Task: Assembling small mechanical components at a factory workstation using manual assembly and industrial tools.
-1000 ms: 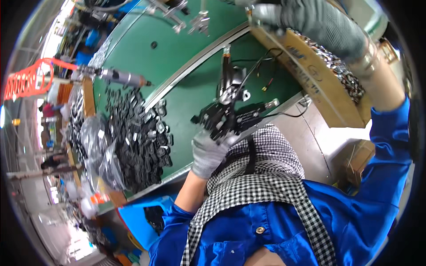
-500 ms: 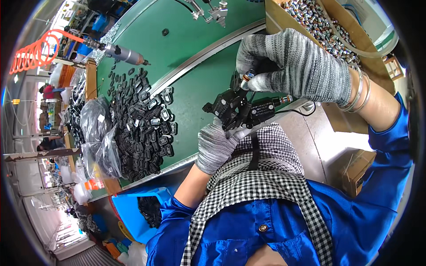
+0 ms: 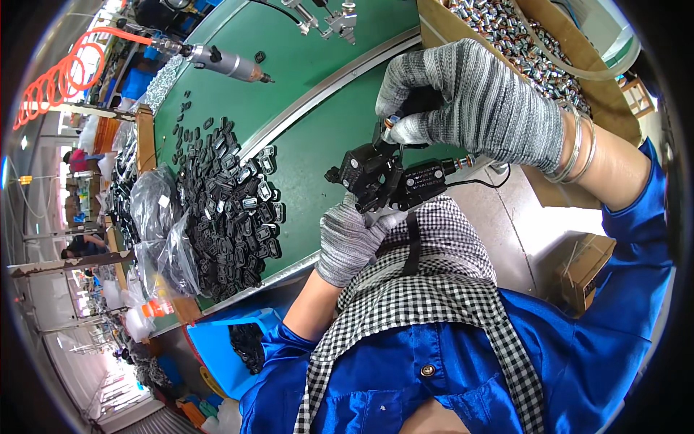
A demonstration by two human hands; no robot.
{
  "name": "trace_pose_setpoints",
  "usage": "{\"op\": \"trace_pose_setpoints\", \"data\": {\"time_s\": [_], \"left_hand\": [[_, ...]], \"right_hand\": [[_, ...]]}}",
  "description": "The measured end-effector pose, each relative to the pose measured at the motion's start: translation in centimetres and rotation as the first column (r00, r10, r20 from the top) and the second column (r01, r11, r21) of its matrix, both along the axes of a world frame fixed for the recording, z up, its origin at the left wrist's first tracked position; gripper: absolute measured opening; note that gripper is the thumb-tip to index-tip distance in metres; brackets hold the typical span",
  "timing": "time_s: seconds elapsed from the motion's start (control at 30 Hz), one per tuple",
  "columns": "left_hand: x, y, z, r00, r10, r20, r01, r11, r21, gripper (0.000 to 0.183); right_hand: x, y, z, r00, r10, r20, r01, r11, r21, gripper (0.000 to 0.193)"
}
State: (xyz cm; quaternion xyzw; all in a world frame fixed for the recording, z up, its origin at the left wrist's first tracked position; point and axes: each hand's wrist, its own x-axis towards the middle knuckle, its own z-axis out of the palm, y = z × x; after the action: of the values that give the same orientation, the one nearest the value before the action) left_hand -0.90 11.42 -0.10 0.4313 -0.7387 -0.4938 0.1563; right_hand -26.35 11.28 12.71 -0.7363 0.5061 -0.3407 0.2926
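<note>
- Nearest, the left hand [image 3: 345,240], in a grey knitted glove, curls its fingers around the underside of a black assembly [image 3: 370,177], held up by the near edge of the green workbench [image 3: 298,184]
- Just beyond, the right hand [image 3: 481,105], gloved alike, pinches a small metal fitting [image 3: 391,121] between thumb and fingers at the assembly's upper end
- As far as can be judged, the work is partway: the assembly's right-hand arm [image 3: 425,178] already ends in metal, while the pinched fitting seems not yet settled
- Loose black parts [image 3: 231,210] lie heaped toward the workbench's left end; at its right end, a cardboard box [image 3: 614,119] holds many metal pieces [image 3: 499,36]
- Farther off, a power screwdriver [image 3: 230,65] hangs over the workbench's far side
- Hidden: some left fingertips, behind the assembly; the right glove covers the fitting's seat, so contact there cannot be told; the box's far end is cut off
</note>
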Motion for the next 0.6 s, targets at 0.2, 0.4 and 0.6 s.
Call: {"op": "trace_pose_setpoints", "data": {"time_s": [0.2,0.4,0.6], "left_hand": [[-0.5,-0.1,1.8,0.996,-0.012,0.084,-0.008,0.974,0.225,0.052],[-0.7,0.0,1.8,0.998,-0.016,0.068,-0.002,0.968,0.253,0.053],[-0.3,0.0,1.1,1.0,-0.023,0.001,0.023,0.997,0.07,0.02]], "right_hand": [[-0.8,0.1,0.5,0.994,0.088,-0.067,-0.09,0.996,-0.026,0.02],[-0.8,0.1,0.3,0.992,0.085,-0.094,-0.091,0.993,-0.07,0.021],[-1.1,0.1,0.0,0.993,0.096,-0.063,-0.098,0.995,-0.028,0.023]]}}
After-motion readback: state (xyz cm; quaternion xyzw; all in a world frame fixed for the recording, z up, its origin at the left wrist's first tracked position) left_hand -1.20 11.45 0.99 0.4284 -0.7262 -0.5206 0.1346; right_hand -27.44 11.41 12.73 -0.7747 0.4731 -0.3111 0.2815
